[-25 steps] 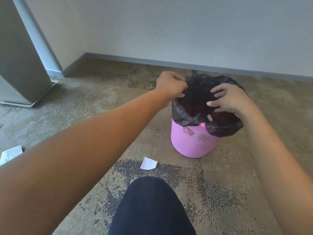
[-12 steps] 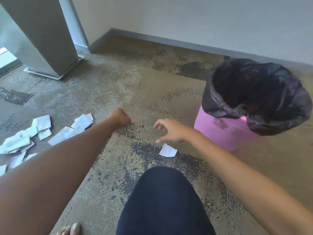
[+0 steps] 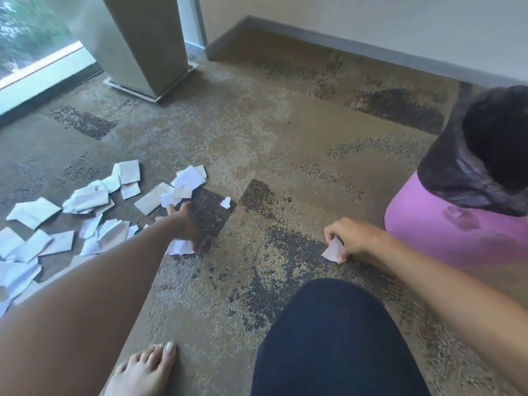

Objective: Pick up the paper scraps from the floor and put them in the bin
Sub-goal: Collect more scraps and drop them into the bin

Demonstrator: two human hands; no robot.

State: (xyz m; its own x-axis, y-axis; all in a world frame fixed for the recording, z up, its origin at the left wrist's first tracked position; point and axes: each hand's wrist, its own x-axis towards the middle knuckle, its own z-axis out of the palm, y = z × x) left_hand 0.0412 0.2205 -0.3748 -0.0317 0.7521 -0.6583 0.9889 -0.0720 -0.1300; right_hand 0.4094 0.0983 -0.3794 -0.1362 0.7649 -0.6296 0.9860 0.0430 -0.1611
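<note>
Several white paper scraps (image 3: 85, 201) lie scattered on the brown carpet at the left. My left hand (image 3: 183, 224) reaches out over the pile's right edge with fingers spread, blurred, and grips nothing that I can see. A loose scrap (image 3: 178, 247) lies just under its wrist, and a tiny scrap (image 3: 225, 202) lies to its right. My right hand (image 3: 354, 238) pinches one white scrap (image 3: 333, 250) at floor level, just left of the bin. The pink bin (image 3: 445, 238) with a black liner (image 3: 468, 172) stands at the right edge.
My knee in dark trousers (image 3: 337, 338) fills the lower middle and my bare foot (image 3: 143, 367) is at the bottom left. A grey tapered column base (image 3: 148, 52) stands at the back left beside a window. A wall with grey skirting (image 3: 357, 50) runs along the back.
Both hands left the bin's rim and dropped to the floor as my view swung left. My right hand has taken hold of the single scrap near the bin; my left hand reached the pile.
</note>
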